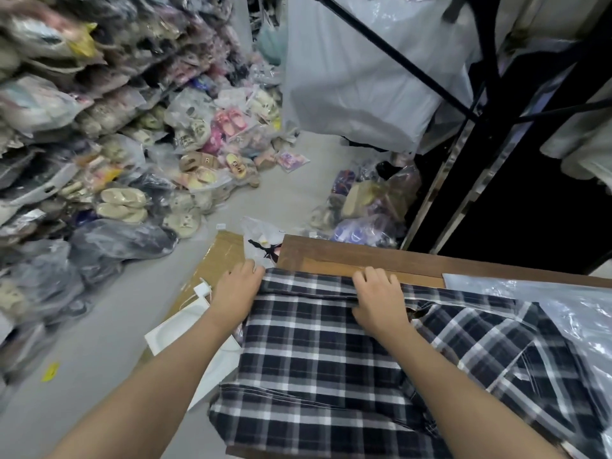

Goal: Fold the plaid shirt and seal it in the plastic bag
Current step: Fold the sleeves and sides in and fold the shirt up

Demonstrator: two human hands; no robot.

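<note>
The black-and-white plaid shirt lies spread over a brown wooden table, one part draping off the left edge. My left hand grips the shirt's far left corner at the table's edge. My right hand rests on the shirt near its far edge, fingers curled over a fold of fabric. A clear plastic bag lies at the right, partly over the shirt.
Shelves and floor at the left are heaped with bagged slippers and shoes. Cardboard, a white tray and a small bagged item lie on the floor beside the table. A black rack with white bags stands behind.
</note>
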